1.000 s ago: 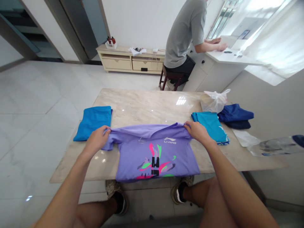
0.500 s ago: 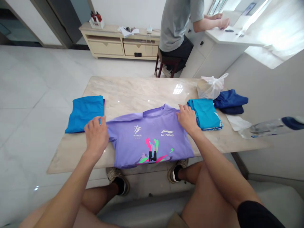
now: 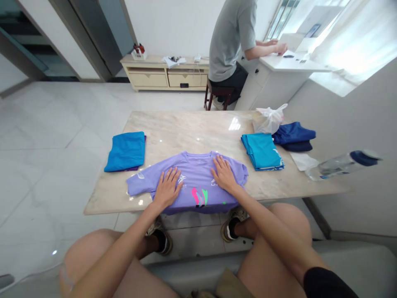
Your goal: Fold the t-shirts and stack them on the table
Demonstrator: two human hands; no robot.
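Note:
A purple T-shirt (image 3: 198, 165) lies spread on the marble-patterned table (image 3: 192, 128), its collar away from me and its lower part hanging over the near edge. My left hand (image 3: 169, 188) rests flat on the left chest, fingers spread, partly covering a white logo. On the right chest, my right hand (image 3: 223, 174) lies flat with its fingers apart, hiding most of the brand print. The left sleeve is stretched out sideways; the right sleeve looks bunched at its end. Pink and green print shows between my hands.
Folded blue clothing (image 3: 127, 151) lies at the left, a folded teal stack (image 3: 262, 151) at the right. Behind that are a white plastic bag (image 3: 269, 120) and dark blue clothing (image 3: 294, 134). A water bottle (image 3: 344, 163) stands right. A person (image 3: 231, 41) sits at a white desk.
Both hands have let go of the shirt's shoulder and sleeve edges and moved inward, now flat on its chest. The collar lies flatter, and the left sleeve is laid out. The view has shifted.

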